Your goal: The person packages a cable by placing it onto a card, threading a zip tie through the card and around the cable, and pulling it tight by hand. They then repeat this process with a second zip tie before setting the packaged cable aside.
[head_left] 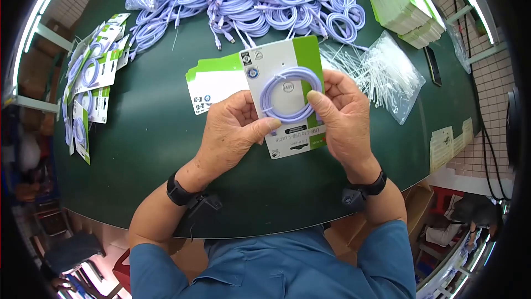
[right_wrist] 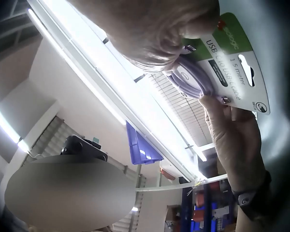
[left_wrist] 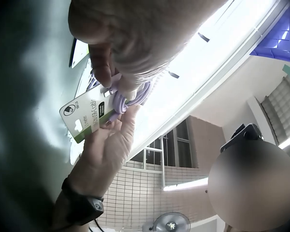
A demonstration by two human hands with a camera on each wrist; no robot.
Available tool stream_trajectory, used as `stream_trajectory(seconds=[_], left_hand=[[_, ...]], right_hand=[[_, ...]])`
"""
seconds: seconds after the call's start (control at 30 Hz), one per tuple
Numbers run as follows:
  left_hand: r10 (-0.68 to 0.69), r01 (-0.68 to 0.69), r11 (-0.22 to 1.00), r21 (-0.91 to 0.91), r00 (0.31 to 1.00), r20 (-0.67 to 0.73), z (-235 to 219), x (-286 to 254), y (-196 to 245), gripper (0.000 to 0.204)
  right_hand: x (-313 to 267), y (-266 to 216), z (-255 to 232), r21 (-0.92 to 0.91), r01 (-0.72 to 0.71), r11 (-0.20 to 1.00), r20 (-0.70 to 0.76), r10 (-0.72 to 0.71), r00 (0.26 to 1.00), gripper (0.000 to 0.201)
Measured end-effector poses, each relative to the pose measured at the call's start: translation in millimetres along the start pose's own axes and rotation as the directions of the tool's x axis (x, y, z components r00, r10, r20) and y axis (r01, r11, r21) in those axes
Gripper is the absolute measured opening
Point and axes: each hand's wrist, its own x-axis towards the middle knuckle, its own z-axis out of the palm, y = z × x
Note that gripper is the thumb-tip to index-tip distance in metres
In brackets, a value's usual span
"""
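Both hands hold a white and green USB-C cable packaging card (head_left: 276, 55) over the table, with its print upside down in the head view. A coiled lilac cable (head_left: 267, 97) lies against the card's face. My left hand (head_left: 227, 127) pinches the card and coil at the lower left, thumb across the front. On the other side my right hand (head_left: 349, 119) grips the edge, its thumb pressing the coil and its fingers behind the card. The right wrist view shows the card's hang hole (right_wrist: 248, 70) and printed text. Just beyond the left hand, more flat cards (head_left: 218, 86) lie overlapping.
A large heap of coiled lilac cables (head_left: 238, 0) covers the far side of the dark green table (head_left: 149, 149). Carded cables (head_left: 94, 72) pile up at left. At right are stacked cards (head_left: 406, 14), a plastic bag of white ties (head_left: 395, 80) and a dark slim object (head_left: 433, 66).
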Motion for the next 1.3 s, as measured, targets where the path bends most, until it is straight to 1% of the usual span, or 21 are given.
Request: stream_trajectory(seconds=[0.07,0.13,0.2,0.23,0.3,0.37,0.43,0.47,0.57,0.6,0.7,0.73,0.83,0.87,0.97,1.0,1.1,1.13,1.23,1.27,1.3], left_hand=[[0.04,-0.04,0.999,-0.031,0.999,0.006,-1.5,5.0,-4.2,0.031],[0.072,-0.073,0.995,-0.065,0.997,-0.022,-3.3,8.3,-7.9,0.032],[0.101,-0.104,0.991,-0.089,0.994,-0.039,0.2,14.7,-1.5,0.032],[0.133,-0.139,0.988,-0.067,0.987,-0.086,3.2,15.6,2.9,0.033],[0.188,-0.195,0.981,-0.02,0.965,-0.184,8.2,14.0,11.2,0.033],[0.213,-0.215,0.976,0.007,0.958,-0.191,7.8,11.2,12.7,0.034],[0.263,-0.253,0.965,0.074,0.946,-0.19,5.8,8.4,14.0,0.036],[0.266,-0.256,0.964,0.072,0.943,-0.199,3.4,7.1,15.4,0.036],[0.191,-0.179,0.978,0.105,0.974,-0.119,-7.0,3.3,21.1,0.036],[0.198,-0.187,0.977,0.1,0.973,-0.121,-8.9,2.9,24.9,0.036],[-0.032,0.053,0.98,0.19,0.993,-0.11,-12.2,-0.1,34.6,0.035],[-0.03,0.051,0.982,0.184,0.993,-0.112,-10.5,0.6,32.9,0.035],[-0.009,0.019,0.998,0.063,0.988,-0.151,-1.4,1.9,24.9,0.032],[-0.01,0.02,0.998,0.062,0.988,-0.154,-0.7,0.8,23.4,0.032],[0.023,0.019,0.975,0.222,0.982,-0.187,1.3,-2.0,20.9,0.032],[0.024,0.019,0.975,0.223,0.982,-0.188,1.9,-2.6,20.7,0.032],[0.037,-0.012,0.99,0.141,0.983,-0.179,2.6,-3.9,20.4,0.034],[0.036,-0.01,0.989,0.146,0.984,-0.177,1.3,-2.9,20.1,0.034],[-0.056,0.05,0.996,-0.068,0.994,-0.095,-5.5,2.7,20.5,0.036],[-0.058,0.053,0.997,-0.059,0.994,-0.089,-5.6,2.4,21.7,0.036],[-0.075,0.064,0.992,-0.105,0.991,-0.109,-4.7,1.5,22.8,0.037]], right_hand=[[-1.5,2.1,-0.9,-0.005,-0.023,1.0,-0.006,0.023,1.0,0.033],[-0.2,2.9,-2.4,-0.007,-0.007,1.0,-0.002,0.007,1.0,0.032],[-0.3,3.5,-2.2,0.013,-0.033,0.999,-0.005,0.034,0.999,0.03],[-1.3,3.1,-0.8,0.003,-0.027,1.0,0.003,0.027,1.0,0.03],[-5.1,4.7,3.3,-0.034,-0.018,0.999,0.07,0.02,0.997,0.031],[-9.8,6.6,6.9,-0.053,-0.021,0.998,0.109,0.027,0.994,0.031],[-12.7,8.3,10.6,-0.056,0.005,0.998,0.132,0.002,0.991,0.031],[-13.0,8.5,11.7,-0.058,0.021,0.998,0.144,-0.013,0.989,0.031],[-11.9,14.5,8.2,-0.118,0.015,0.993,0.186,0.008,0.983,0.03],[-11.1,15.0,6.6,-0.147,0.014,0.989,0.201,0.016,0.979,0.03],[-12.3,16.2,10.2,-0.206,0.045,0.977,0.182,-0.006,0.983,0.03],[-12.6,16.2,10.9,-0.231,0.057,0.971,0.173,-0.017,0.985,0.029],[-14.3,16.3,11.3,-0.293,0.067,0.954,0.155,-0.022,0.988,0.028],[-14.7,16.8,12.0,-0.319,0.072,0.945,0.142,-0.028,0.989,0.027],[-14.7,17.2,13.2,-0.312,0.088,0.946,0.145,-0.044,0.988,0.024],[-14.6,17.1,13.2,-0.309,0.096,0.946,0.146,-0.052,0.988,0.023],[-12.9,17.1,12.2,-0.318,0.09,0.944,0.145,-0.046,0.988,0.021],[-12.4,17.2,11.9,-0.323,0.087,0.942,0.143,-0.042,0.989,0.02],[-11.7,13.2,13.2,-0.318,0.051,0.947,0.152,-0.002,0.988,0.019],[-11.7,12.6,13.5,-0.318,0.034,0.948,0.156,0.017,0.988,0.018],[-11.6,13.1,13.9,-0.313,0.036,0.949,0.148,0.011,0.989,0.018]])
